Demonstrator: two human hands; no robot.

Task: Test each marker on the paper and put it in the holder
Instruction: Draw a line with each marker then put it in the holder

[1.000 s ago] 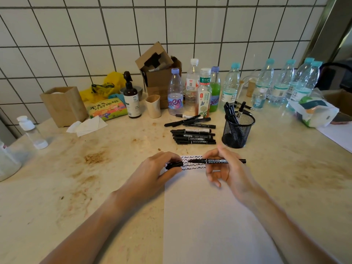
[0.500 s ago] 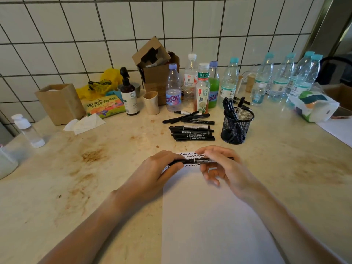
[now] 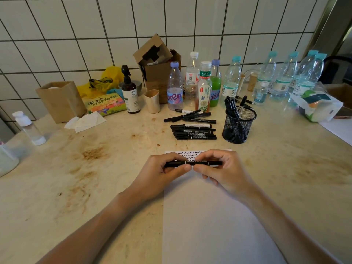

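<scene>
Black marker (image 3: 193, 163): horizontal, capped, grasped between curled fingers of left hand (image 3: 163, 171) and right hand (image 3: 221, 171), above squiggle-marked paper (image 3: 209, 216).

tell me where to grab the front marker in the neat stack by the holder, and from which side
Take the front marker at mid-barrel, coming from above and the near side. It lies flat, pointing left-right, at the near edge of the stack; its far side touches the next marker, and the holder stands beside its right end. A thumb-and-finger grip across the barrel seems best.
</scene>
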